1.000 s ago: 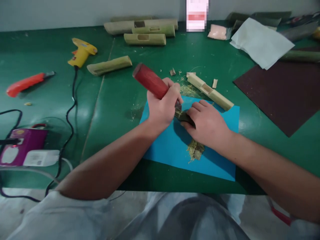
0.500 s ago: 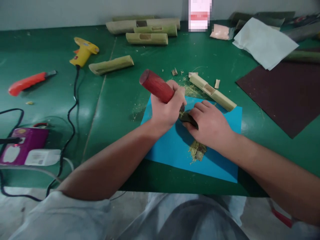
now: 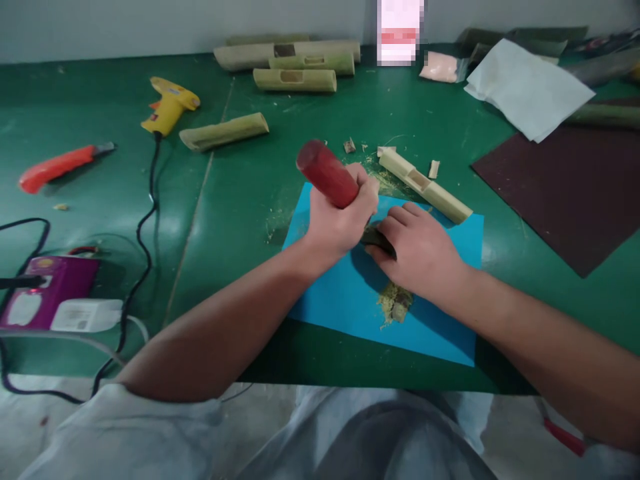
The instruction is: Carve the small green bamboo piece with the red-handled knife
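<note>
My left hand (image 3: 340,207) is wrapped round the thick red handle (image 3: 327,175) of a tool, and its working end is hidden below the fist. The handle leans up toward the left. Close by on the right, my right hand (image 3: 420,243) presses a dark, curved piece (image 3: 379,241), perhaps bamboo, onto a blue sheet (image 3: 340,293). Most of that piece lies under the fingers. Below the right hand is a small heap of shavings and chips (image 3: 396,302). A pale bamboo tube with a notch (image 3: 445,199) rests across the sheet's far edge.
Several bamboo tubes (image 3: 295,81) lie along the back, with another tube (image 3: 225,132) nearer. To the left are a yellow glue gun (image 3: 170,107), a red-handled knife (image 3: 60,168) and a purple power box (image 3: 75,280) with cables. White paper (image 3: 530,90) overlaps a dark sheet (image 3: 565,193) at right.
My left hand and the red handle have shifted slightly to the right, toward my right hand. My right hand and the dark piece stay where they were.
</note>
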A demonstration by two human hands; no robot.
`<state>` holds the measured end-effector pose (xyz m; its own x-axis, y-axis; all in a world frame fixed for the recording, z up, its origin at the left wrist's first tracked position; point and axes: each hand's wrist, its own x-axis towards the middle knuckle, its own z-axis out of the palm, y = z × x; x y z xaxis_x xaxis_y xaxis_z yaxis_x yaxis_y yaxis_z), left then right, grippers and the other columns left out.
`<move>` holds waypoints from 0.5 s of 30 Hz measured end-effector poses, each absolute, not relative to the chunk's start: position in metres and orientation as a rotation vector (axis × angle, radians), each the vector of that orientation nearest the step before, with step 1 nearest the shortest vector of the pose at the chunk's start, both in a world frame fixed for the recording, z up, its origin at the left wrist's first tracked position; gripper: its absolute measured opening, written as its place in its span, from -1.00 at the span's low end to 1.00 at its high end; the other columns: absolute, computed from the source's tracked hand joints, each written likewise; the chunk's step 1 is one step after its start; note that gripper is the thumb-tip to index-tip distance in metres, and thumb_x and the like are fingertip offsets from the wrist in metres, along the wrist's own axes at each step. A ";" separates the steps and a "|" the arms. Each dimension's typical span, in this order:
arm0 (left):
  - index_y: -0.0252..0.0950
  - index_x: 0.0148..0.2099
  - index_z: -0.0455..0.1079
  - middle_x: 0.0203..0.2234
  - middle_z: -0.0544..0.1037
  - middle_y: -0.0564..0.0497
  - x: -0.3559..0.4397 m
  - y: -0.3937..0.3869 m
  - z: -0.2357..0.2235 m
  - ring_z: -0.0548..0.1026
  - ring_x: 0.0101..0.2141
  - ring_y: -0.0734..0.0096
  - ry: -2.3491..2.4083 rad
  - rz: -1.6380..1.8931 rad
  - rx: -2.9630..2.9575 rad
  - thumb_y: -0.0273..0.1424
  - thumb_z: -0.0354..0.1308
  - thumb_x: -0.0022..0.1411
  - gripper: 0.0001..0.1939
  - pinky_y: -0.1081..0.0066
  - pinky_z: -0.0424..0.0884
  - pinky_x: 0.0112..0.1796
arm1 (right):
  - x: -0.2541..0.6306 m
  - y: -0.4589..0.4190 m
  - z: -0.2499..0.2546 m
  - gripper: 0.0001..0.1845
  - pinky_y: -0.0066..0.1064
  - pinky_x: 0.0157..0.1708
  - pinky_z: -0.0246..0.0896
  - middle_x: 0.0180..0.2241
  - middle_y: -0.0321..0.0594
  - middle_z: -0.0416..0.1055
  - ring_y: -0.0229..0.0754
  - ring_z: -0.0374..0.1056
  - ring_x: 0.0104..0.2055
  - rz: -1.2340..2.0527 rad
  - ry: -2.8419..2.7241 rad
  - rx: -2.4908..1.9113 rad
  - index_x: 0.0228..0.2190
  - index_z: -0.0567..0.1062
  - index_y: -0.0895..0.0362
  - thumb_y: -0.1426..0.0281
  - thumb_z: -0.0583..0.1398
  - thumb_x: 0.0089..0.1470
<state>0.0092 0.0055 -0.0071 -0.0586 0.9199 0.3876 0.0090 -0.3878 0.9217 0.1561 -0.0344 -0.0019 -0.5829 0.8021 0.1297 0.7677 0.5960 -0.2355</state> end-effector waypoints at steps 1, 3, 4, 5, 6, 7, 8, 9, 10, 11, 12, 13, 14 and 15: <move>-0.21 -0.61 0.19 -0.73 0.25 0.16 0.009 0.005 -0.006 0.20 -0.65 0.58 1.060 1.532 1.458 -0.40 0.27 0.23 -0.58 0.39 0.13 -0.61 | 0.156 -0.035 -0.002 -0.77 -0.17 -0.21 0.07 -0.31 -0.03 0.46 0.03 0.25 -0.21 0.227 -2.601 -1.297 -0.27 0.59 0.22 0.31 0.21 0.27; -0.21 -0.64 0.14 -0.77 0.18 0.18 0.009 0.004 -0.005 0.13 -0.68 0.61 1.106 1.537 1.415 -0.45 0.26 0.21 -0.55 0.38 0.04 -0.64 | 0.155 -0.035 -0.002 -0.76 -0.18 -0.21 0.05 -0.32 -0.03 0.45 0.02 0.24 -0.22 0.221 -2.599 -1.300 -0.28 0.59 0.22 0.32 0.19 0.28; -0.20 -0.64 0.14 -0.78 0.17 0.19 0.009 0.004 -0.006 0.11 -0.70 0.62 1.114 1.548 1.384 -0.46 0.25 0.21 -0.54 0.37 0.01 -0.65 | 0.156 -0.035 -0.001 -0.76 -0.18 -0.21 0.05 -0.33 -0.04 0.45 0.02 0.24 -0.23 0.217 -2.595 -1.306 -0.30 0.59 0.21 0.32 0.19 0.28; -0.20 -0.64 0.15 -0.78 0.19 0.18 0.008 0.006 -0.007 0.11 -0.70 0.62 1.119 1.564 1.352 -0.45 0.25 0.22 -0.55 0.36 -0.01 -0.65 | 0.156 -0.035 0.000 -0.76 -0.19 -0.22 0.04 -0.33 -0.04 0.45 0.01 0.23 -0.23 0.216 -2.592 -1.308 -0.31 0.59 0.21 0.32 0.19 0.29; -0.19 -0.63 0.18 -0.78 0.22 0.18 0.008 0.008 -0.009 0.12 -0.71 0.61 1.107 1.595 1.311 -0.43 0.25 0.23 -0.56 0.35 -0.01 -0.65 | 0.156 -0.035 0.000 -0.76 -0.19 -0.22 0.04 -0.34 -0.05 0.44 0.00 0.22 -0.24 0.219 -2.590 -1.308 -0.31 0.59 0.21 0.31 0.19 0.29; -0.18 -0.63 0.21 -0.77 0.25 0.17 0.007 0.010 -0.011 0.13 -0.70 0.60 1.096 1.618 1.281 -0.41 0.24 0.24 -0.57 0.34 0.00 -0.65 | 0.156 -0.035 0.001 -0.76 -0.20 -0.21 0.04 -0.34 -0.05 0.44 -0.01 0.22 -0.24 0.222 -2.588 -1.310 -0.32 0.59 0.20 0.31 0.19 0.29; -0.18 -0.63 0.24 -0.76 0.28 0.15 0.007 0.012 -0.013 0.16 -0.70 0.59 1.076 1.635 1.272 -0.39 0.25 0.25 -0.58 0.33 0.02 -0.64 | 0.156 -0.034 0.001 -0.75 -0.20 -0.21 0.04 -0.35 -0.06 0.44 -0.01 0.22 -0.24 0.227 -2.589 -1.312 -0.31 0.59 0.20 0.30 0.20 0.29; -0.17 -0.62 0.26 -0.75 0.30 0.14 0.007 0.013 -0.014 0.19 -0.68 0.57 1.058 1.631 1.288 -0.36 0.26 0.25 -0.59 0.32 0.06 -0.63 | 0.157 -0.034 0.001 -0.75 -0.20 -0.21 0.04 -0.35 -0.06 0.44 -0.01 0.22 -0.24 0.230 -2.590 -1.317 -0.31 0.59 0.21 0.30 0.20 0.29; -0.17 -0.61 0.28 -0.74 0.32 0.13 0.007 0.014 -0.015 0.21 -0.67 0.55 1.044 1.619 1.315 -0.33 0.29 0.24 -0.59 0.31 0.10 -0.61 | 0.157 -0.034 0.001 -0.75 -0.20 -0.20 0.05 -0.35 -0.05 0.44 -0.01 0.22 -0.23 0.232 -2.593 -1.323 -0.31 0.59 0.21 0.30 0.21 0.29; -0.16 -0.61 0.29 -0.73 0.33 0.13 0.007 0.015 -0.016 0.23 -0.66 0.54 1.024 1.616 1.348 -0.31 0.31 0.23 -0.60 0.30 0.13 -0.60 | 0.157 -0.034 0.001 -0.75 -0.20 -0.20 0.05 -0.35 -0.05 0.44 0.00 0.22 -0.23 0.232 -2.594 -1.328 -0.30 0.59 0.22 0.29 0.21 0.28; -0.16 -0.60 0.30 -0.72 0.33 0.13 0.007 0.015 -0.016 0.24 -0.65 0.53 1.014 1.611 1.370 -0.30 0.33 0.22 -0.61 0.29 0.14 -0.59 | 0.157 -0.034 0.000 -0.75 -0.19 -0.20 0.05 -0.34 -0.05 0.44 0.00 0.22 -0.23 0.230 -2.594 -1.331 -0.30 0.59 0.22 0.29 0.21 0.28; -0.16 -0.59 0.31 -0.71 0.34 0.13 0.007 0.014 -0.016 0.25 -0.65 0.52 1.014 1.610 1.381 -0.30 0.33 0.22 -0.61 0.29 0.15 -0.58 | 0.157 -0.034 0.000 -0.76 -0.19 -0.20 0.04 -0.34 -0.04 0.44 0.00 0.22 -0.23 0.229 -2.594 -1.329 -0.30 0.59 0.22 0.29 0.22 0.28; -0.16 -0.58 0.32 -0.71 0.35 0.12 0.007 0.014 -0.016 0.26 -0.65 0.52 1.020 1.608 1.382 -0.30 0.33 0.23 -0.62 0.29 0.16 -0.58 | 0.157 -0.034 0.000 -0.76 -0.19 -0.20 0.04 -0.34 -0.04 0.44 0.00 0.22 -0.23 0.229 -2.594 -1.327 -0.30 0.59 0.22 0.30 0.21 0.28; -0.16 -0.58 0.31 -0.71 0.35 0.12 0.007 0.013 -0.016 0.26 -0.65 0.52 1.023 1.607 1.384 -0.31 0.32 0.24 -0.62 0.29 0.17 -0.58 | 0.156 -0.034 0.001 -0.77 -0.19 -0.20 0.04 -0.33 -0.04 0.44 0.00 0.22 -0.23 0.227 -2.594 -1.324 -0.30 0.59 0.21 0.30 0.21 0.28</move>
